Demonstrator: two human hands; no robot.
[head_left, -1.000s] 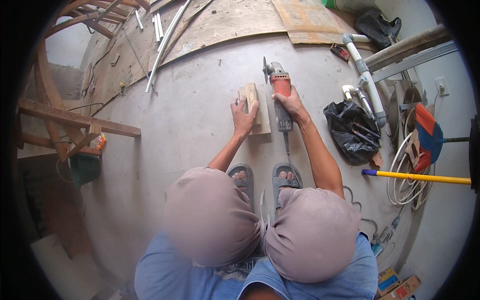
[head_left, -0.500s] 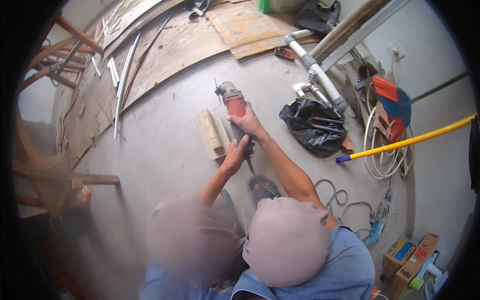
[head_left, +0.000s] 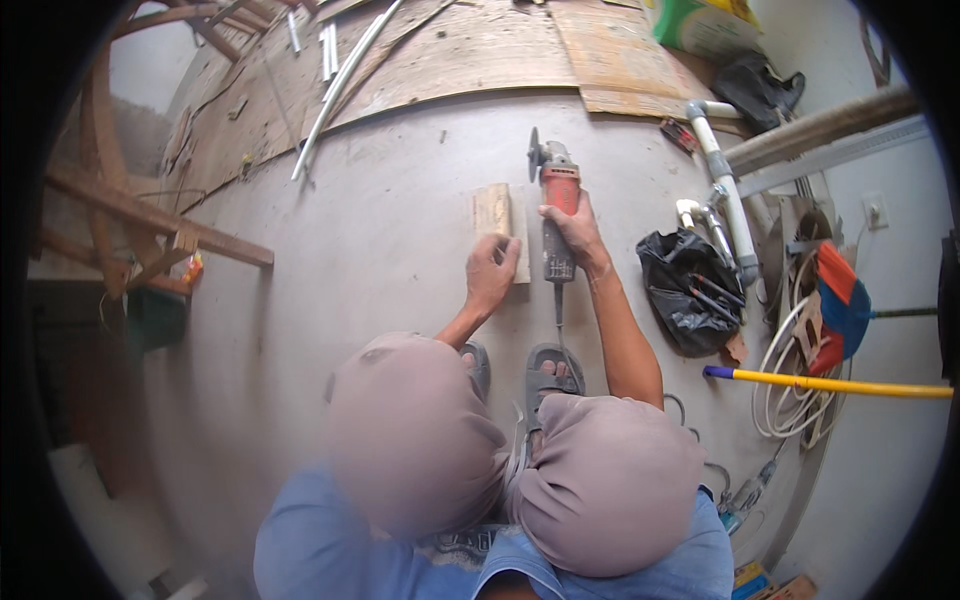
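My right hand holds a red and dark grey angle grinder, its disc pointing up the picture and its cord trailing toward my feet. My left hand, fingers curled, is on the near part of a short light wooden block, which lies on a flat pale board on the floor just left of the grinder. My sandalled feet are below, between my forearms and my covered knees.
Wooden sheets and white pipes lie ahead. A brown timber frame stands left. On the right are a black bag, jointed pipes, a yellow pole, coiled cable and a blue-red broom.
Half a second ago both my hands held the grinder; my left hand has since let go and returned to the wooden block. The view has swung back to roughly its earlier angle.
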